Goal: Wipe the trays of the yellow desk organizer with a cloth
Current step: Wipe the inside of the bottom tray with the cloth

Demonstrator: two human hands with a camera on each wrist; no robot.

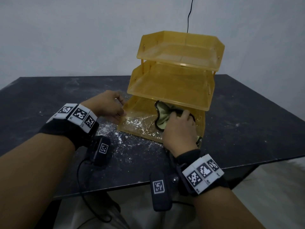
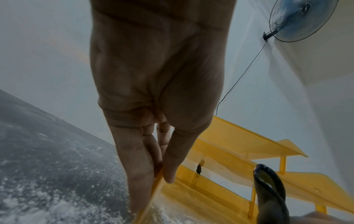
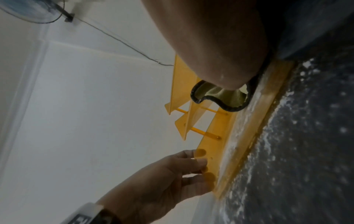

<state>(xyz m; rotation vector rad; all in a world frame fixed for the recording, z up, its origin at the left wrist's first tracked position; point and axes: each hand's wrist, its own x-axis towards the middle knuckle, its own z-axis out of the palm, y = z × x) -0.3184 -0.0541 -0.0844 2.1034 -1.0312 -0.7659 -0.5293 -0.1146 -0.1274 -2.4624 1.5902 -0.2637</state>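
The yellow three-tier desk organizer [image 1: 173, 83] stands on a black table [image 1: 49, 90]. White powder lies on the floor of its bottom tray [image 1: 137, 120]. My left hand [image 1: 110, 106] pinches that tray's left wall [image 2: 151, 197], thumb inside and fingers outside; the right wrist view also shows this left hand [image 3: 172, 174] at the wall. My right hand [image 1: 179, 129] is inside the bottom tray, gripping a bunched pale green cloth [image 1: 162, 116] with a dark hem. The cloth [image 3: 229, 98] bulges out past my fingers under the middle tray. Its hem [image 2: 268, 189] shows in the left wrist view.
White powder [image 1: 115, 131] is scattered on the table in front of and left of the organizer. The table's front edge [image 1: 148, 180] is close to my wrists. A wall fan [image 2: 298, 18] hangs above, and its thin cable [image 1: 189, 14] runs down the wall.
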